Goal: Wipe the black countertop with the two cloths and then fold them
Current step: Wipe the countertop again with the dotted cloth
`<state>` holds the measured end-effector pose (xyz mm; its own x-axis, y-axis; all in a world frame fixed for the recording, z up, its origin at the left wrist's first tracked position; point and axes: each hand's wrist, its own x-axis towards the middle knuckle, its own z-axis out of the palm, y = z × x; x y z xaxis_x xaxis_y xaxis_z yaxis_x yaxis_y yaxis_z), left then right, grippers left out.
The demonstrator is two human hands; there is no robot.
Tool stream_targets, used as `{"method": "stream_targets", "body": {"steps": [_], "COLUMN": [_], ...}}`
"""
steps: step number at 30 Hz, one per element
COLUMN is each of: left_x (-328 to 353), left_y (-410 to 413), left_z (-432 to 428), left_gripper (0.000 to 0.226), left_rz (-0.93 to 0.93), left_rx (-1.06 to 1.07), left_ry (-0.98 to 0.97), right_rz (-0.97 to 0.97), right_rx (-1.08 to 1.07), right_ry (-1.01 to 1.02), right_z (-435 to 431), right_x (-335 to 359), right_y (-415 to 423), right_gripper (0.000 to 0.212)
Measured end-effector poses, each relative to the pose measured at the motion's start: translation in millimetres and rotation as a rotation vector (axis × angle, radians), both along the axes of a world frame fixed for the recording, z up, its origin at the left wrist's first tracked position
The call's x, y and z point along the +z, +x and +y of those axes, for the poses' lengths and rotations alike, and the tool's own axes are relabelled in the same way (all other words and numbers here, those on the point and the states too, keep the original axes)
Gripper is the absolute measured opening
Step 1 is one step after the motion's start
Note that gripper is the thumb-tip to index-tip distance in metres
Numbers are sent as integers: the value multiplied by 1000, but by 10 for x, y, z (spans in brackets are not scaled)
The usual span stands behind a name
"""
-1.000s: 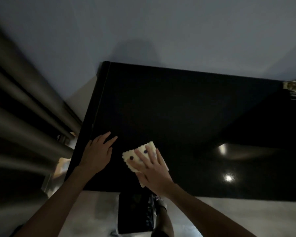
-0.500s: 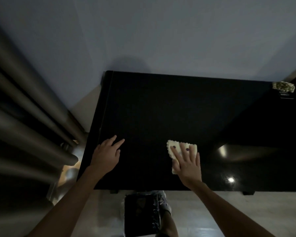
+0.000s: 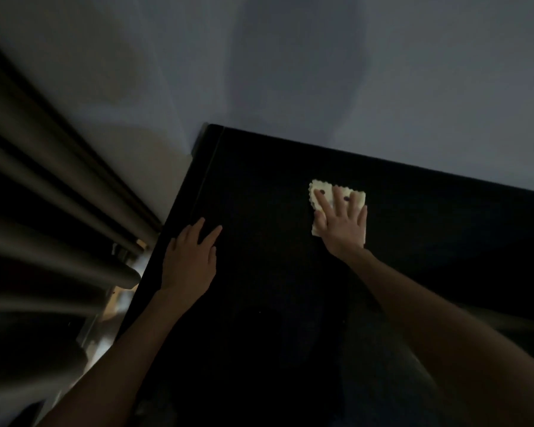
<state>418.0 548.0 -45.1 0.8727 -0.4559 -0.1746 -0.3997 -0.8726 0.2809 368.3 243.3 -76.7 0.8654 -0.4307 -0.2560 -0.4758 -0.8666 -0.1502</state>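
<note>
Item 1: black countertop (image 3: 275, 272), a dark slab set against a grey wall (image 3: 352, 87), in dim light

Item 2: cloth (image 3: 359, 197), pale yellow with dark dots and a scalloped edge; it lies flat on the countertop toward the back, near the wall. Only 1 cloth is in view

Item 3: right hand (image 3: 342, 229), fingers straight and spread, pressing the cloth down, not pinching it

Item 4: left hand (image 3: 190, 257), fingers extended, resting bare on the countertop near its left edge, well apart from the cloth, holding nothing

Risk, as judged: with flat pressure only, the cloth may bunch or slip from under the palm on a fast stroke. Poor light may leave patches unwiped
</note>
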Motion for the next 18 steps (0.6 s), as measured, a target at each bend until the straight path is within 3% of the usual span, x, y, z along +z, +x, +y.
{"method": "stream_targets", "body": {"steps": [4,12,18], "left_x": [-120,-205,-159], "left_y": [202,412,435], "left_z": [-4,137,268], "left_gripper": [45,52,48], "left_rz": [-56,-74,-65], "left_rx": [98,68,122], "left_ry": [13,-159,-193], "right_rz": [-27,-53,-131], "right_rx": [84,351,669], "right_ry": [5,-70,-94], "right_z": [-152,156,570], "right_x": [-21,-43,-102], "right_y": [796,1898,1365], "right_gripper": [49,50,56]}}
